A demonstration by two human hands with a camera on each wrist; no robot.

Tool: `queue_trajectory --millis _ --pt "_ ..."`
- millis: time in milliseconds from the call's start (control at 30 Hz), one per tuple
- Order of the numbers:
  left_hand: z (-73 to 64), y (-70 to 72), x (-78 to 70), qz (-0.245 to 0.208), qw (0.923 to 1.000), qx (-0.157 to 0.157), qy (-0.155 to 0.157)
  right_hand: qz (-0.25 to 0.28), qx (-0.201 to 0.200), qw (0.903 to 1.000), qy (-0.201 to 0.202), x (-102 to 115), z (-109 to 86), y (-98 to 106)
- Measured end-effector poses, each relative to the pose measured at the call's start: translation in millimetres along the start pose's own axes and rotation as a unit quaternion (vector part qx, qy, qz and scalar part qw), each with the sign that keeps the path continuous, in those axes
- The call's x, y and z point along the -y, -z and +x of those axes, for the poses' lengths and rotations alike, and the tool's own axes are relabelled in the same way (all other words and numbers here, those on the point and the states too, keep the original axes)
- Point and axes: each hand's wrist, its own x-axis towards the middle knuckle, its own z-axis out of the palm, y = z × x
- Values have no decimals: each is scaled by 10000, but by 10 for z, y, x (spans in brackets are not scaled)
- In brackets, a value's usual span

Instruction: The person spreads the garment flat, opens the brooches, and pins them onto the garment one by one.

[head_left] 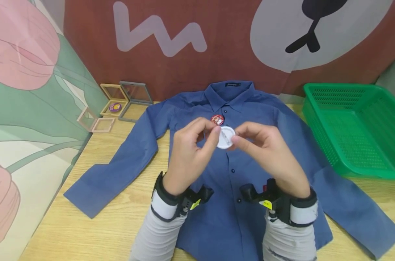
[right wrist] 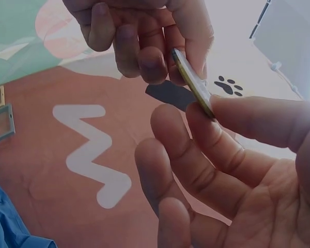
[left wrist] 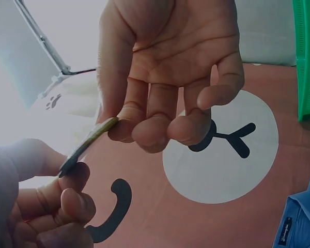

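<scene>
Above the blue shirt (head_left: 249, 166), both hands pinch a round pin badge (head_left: 226, 137) by opposite edges. Its white back with the pin bar faces the head camera. My left hand (head_left: 194, 152) grips the left edge between thumb and forefinger, and my right hand (head_left: 269, 152) holds the right edge the same way. Both wrist views show the badge (left wrist: 88, 147) edge-on between the fingertips. A red pin badge (head_left: 217, 119) with a picture lies on the shirt front below the collar, just beyond the left fingers.
A green plastic basket (head_left: 357, 168) stands at the right. At the back left are three small open frame cases: yellow (head_left: 103, 111), grey (head_left: 124, 117) and pink (head_left: 103, 129). A purple badge (head_left: 115, 107) sits in the yellow one. The shirt lies spread on the wooden table (head_left: 112, 232).
</scene>
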Motion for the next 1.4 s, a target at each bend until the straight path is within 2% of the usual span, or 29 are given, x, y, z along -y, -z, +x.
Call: queue_trajectory --millis 133,300,433,600,1033,1400 --pt "-5 -8 3 -29 9999 -100 23 130 28 9999 -77 -5 -2 4" --pt "1 -19 -3 2 9991 -430 -29 475 573 9972 -80 -66 21 8" --pt "6 -14 -9 -33 9986 -533 -60 958 870 9916 -17 -114 42 -15" --pt "5 -10 -4 -57 9986 -522 -47 1216 781 9895 83 -114 56 -48" --pt "22 2 9 2 9994 -355 -1 1129 835 9899 201 -106 60 -37" --pt "12 14 9 9 9992 -393 -70 1205 441 9907 446 -86 39 -30"
